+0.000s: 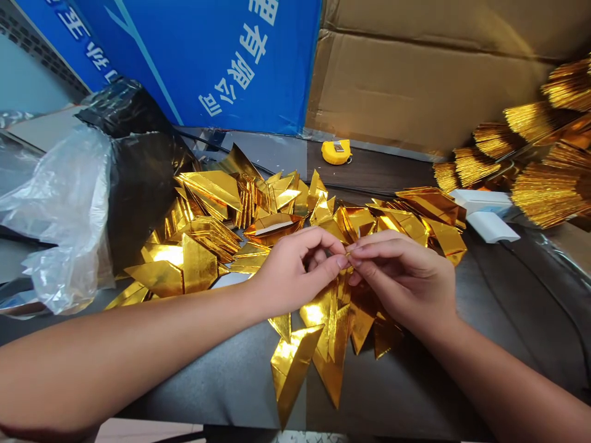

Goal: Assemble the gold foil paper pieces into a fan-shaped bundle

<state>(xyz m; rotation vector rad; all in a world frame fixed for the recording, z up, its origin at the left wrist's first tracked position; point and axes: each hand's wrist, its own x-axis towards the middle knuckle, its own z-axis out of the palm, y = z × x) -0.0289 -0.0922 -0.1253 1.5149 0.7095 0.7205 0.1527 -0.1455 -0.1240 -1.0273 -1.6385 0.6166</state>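
My left hand [289, 274] and my right hand [410, 280] meet over a heap of folded gold foil papers [207, 191]. Both hands are closed in a pinch, thumbs and index fingertips touching or nearly so. Between the fingertips shows a small bit of gold foil paper [349, 253]; most of it is hidden by the fingers. Directly beneath the hands, pointed gold foil pieces [327, 363] fan out toward the table's front edge. One slanted folded piece [293, 369] lies at the front, left of them.
A yellow tape measure [336, 152] lies behind the heap. At left stand a black plastic bag [143, 184] and a clear bag [60, 209]. White adapters [492, 226] with a cable and pleated gold fans [542, 194] are at right. A blue box [207, 55] and cardboard [425, 92] stand behind.
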